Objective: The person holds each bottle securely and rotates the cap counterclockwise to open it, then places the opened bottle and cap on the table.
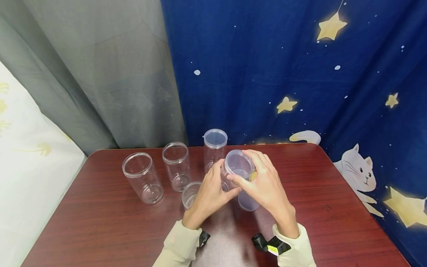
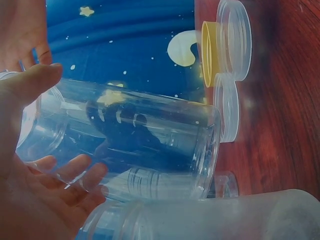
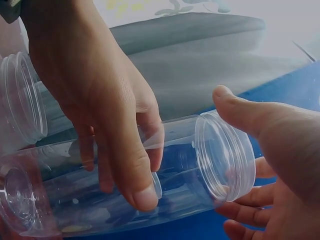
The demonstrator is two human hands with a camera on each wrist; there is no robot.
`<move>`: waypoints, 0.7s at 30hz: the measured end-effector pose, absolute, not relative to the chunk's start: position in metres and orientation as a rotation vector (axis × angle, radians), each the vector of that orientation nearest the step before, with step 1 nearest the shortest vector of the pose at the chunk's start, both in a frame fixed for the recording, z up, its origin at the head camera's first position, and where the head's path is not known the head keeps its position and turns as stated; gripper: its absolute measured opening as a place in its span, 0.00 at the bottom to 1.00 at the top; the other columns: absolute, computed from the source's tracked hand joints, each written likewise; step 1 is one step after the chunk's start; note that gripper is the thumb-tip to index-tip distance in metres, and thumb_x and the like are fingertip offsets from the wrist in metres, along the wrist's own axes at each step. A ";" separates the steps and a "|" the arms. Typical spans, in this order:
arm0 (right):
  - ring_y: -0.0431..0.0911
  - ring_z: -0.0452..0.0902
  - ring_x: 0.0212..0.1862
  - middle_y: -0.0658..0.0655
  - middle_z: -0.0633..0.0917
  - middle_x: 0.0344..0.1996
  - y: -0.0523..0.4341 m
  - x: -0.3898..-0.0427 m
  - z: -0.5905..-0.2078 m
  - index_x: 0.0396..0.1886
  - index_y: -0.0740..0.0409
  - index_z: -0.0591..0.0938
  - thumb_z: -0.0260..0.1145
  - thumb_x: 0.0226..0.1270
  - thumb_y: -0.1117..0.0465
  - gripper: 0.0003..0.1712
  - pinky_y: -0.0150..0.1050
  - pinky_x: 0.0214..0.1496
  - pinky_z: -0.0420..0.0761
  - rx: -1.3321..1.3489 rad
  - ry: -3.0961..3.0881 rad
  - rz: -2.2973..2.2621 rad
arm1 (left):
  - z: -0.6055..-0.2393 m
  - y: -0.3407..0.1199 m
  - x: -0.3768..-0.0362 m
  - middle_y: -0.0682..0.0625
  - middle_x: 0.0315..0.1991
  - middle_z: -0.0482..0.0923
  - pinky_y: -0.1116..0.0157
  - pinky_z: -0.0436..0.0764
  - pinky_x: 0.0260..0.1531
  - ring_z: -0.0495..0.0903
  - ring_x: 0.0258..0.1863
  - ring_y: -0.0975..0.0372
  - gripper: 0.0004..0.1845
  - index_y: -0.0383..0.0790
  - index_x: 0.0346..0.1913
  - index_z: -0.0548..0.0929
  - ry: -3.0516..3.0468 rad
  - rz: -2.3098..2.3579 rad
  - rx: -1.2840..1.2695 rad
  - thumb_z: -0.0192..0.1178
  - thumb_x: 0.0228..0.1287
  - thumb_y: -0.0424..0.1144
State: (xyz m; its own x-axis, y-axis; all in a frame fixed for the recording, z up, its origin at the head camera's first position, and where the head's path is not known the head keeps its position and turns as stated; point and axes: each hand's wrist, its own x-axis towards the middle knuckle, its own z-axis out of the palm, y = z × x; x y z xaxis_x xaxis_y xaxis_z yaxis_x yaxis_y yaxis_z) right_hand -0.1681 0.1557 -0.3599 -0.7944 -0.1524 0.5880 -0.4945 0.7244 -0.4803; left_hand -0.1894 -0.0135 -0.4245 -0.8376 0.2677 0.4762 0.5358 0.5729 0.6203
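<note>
In the head view, we find the left hand [image 1: 208, 196] and the right hand [image 1: 265, 181] meeting round a clear jar [image 1: 237, 167] over the middle of the tabletop [image 1: 310, 207]; the left fingers curl round its side, while the right thumb and fingers pinch its rim from opposite sides; a clear lid [image 1: 248, 202] lies just beside the right hand, and a yellow lid [image 1: 254, 175] shows partly behind it; two tall jars [image 1: 143, 180] [image 1: 175, 167] that look lidless stand to the left, a short jar [image 1: 191, 193] is partly hidden by the left hand, and a capped-looking jar [image 1: 215, 148] stands behind.

In the left wrist view, we see the left thumb and bent fingers on either side of the held jar near its mouth end; beyond its base are the yellow lid, the clear lid and a second clear lid [image 2: 229, 107]; we cannot tell whether the base touches the tabletop.

In the right wrist view, the right thumb and fingers bracket the ringed top [image 3: 227, 155]; we judge the step in hand to be fitting or turning this top, which may be a lid; the next move probably calls for a steady left hold and a level twist from the right.
</note>
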 end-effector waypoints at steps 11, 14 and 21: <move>0.49 0.73 0.61 0.55 0.80 0.59 0.160 -0.168 -0.359 0.62 0.57 0.77 0.81 0.48 0.49 0.41 0.50 0.62 0.72 0.532 -2.415 0.948 | -0.424 -0.014 -0.189 0.43 0.57 0.75 0.53 0.77 0.55 0.77 0.52 0.52 0.49 0.33 0.69 0.64 -2.474 -1.134 -0.661 0.77 0.48 0.51; 0.49 0.73 0.62 0.55 0.80 0.60 0.161 -0.168 -0.358 0.62 0.57 0.77 0.81 0.48 0.50 0.41 0.51 0.62 0.72 0.547 -2.413 0.968 | -0.425 -0.013 -0.189 0.43 0.58 0.74 0.53 0.76 0.56 0.77 0.53 0.51 0.49 0.32 0.69 0.64 -2.479 -1.134 -0.661 0.77 0.48 0.51; 0.47 0.73 0.64 0.53 0.78 0.62 0.163 -0.168 -0.357 0.64 0.56 0.77 0.81 0.49 0.52 0.41 0.49 0.63 0.73 0.589 -2.411 1.025 | -0.425 -0.013 -0.190 0.44 0.59 0.74 0.53 0.76 0.56 0.77 0.54 0.52 0.49 0.33 0.68 0.64 -2.476 -1.135 -0.661 0.77 0.48 0.51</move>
